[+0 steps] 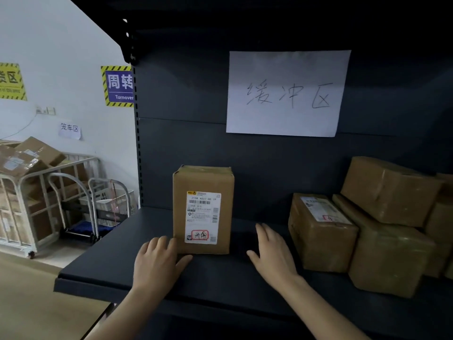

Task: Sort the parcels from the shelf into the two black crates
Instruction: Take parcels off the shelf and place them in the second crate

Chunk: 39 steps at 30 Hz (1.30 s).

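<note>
Our two bare forearms reach in from the near edge. Our left hand lays loosely straight fingers against the lower left side of the upright parcel, thumb stretched along its near foot; it touches but does not clasp. Our right hand hovers spread, fingers straight, just right of that parcel and apart from it, above the dark shelf.

We judge the step in hand to be the pick-up of this one box, with a hand on either side of it. The next move calls for setting the right palm against the right face, squeezing evenly and lifting. We would then read the red-circled mark on its label to choose a crate. Neither black crate is in view, so we cannot say where it goes.

Counted: one parcel stands alone at mid-shelf. Farther right is a pile of at least four, with a labelled parcel lying flat nearest our right hand. The right edge cuts off the rest. One handwritten paper sheet hangs on the back panel. Far left, one roll cage holds more cartons.
</note>
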Each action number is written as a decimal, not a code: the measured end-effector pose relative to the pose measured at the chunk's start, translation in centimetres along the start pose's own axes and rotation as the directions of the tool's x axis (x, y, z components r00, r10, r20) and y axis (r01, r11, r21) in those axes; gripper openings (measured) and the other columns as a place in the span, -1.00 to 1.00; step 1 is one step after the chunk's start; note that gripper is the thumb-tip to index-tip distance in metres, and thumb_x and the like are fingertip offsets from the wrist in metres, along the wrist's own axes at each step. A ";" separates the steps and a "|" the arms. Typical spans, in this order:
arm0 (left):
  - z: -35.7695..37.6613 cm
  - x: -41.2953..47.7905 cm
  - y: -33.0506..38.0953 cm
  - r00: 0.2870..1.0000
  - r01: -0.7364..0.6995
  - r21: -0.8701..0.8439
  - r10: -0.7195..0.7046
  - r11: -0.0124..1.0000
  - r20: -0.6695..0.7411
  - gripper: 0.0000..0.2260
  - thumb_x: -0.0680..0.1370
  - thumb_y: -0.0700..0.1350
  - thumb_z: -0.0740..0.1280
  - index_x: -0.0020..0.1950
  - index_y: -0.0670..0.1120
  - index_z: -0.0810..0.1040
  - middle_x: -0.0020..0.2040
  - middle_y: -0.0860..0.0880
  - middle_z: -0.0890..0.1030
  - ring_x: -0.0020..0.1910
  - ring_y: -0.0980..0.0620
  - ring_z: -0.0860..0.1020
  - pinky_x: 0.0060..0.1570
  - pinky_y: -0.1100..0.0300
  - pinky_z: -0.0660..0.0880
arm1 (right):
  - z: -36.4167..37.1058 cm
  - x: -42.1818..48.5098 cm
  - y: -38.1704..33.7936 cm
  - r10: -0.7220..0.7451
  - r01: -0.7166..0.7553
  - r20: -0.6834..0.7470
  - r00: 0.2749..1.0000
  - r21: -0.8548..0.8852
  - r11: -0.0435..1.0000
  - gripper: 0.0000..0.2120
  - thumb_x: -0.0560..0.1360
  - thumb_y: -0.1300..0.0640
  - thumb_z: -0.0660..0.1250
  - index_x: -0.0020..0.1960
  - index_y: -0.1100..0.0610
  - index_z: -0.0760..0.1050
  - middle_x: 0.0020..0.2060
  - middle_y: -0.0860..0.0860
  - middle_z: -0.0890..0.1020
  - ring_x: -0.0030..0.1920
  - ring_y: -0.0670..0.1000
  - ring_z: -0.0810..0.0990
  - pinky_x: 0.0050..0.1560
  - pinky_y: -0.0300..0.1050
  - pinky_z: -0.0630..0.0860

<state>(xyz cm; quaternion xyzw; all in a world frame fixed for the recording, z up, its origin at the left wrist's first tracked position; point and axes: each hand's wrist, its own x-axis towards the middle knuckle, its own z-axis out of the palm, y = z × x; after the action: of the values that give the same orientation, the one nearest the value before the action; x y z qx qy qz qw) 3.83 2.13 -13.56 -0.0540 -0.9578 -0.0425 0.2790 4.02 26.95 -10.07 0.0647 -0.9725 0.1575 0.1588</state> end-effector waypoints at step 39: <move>-6.0 13.5 33.3 0.900 0.021 -0.906 0.388 0.422 0.201 -0.41 0.59 0.10 0.15 0.52 -0.12 0.05 0.52 -0.07 0.18 0.49 -0.02 0.17 0.45 0.10 0.15 | -19.1 -1.4 17.6 0.622 -0.334 -0.235 0.747 0.676 0.657 -0.30 0.52 -0.08 0.26 0.53 0.05 0.01 0.45 0.02 0.29 0.42 0.05 0.28 0.44 0.05 0.23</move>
<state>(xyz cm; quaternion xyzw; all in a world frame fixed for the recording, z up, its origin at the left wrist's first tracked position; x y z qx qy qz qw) -0.07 35.52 0.47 -0.3064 -0.8117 -0.4968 0.0192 7.71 49.90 1.64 -0.1935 -0.7882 0.5011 0.3003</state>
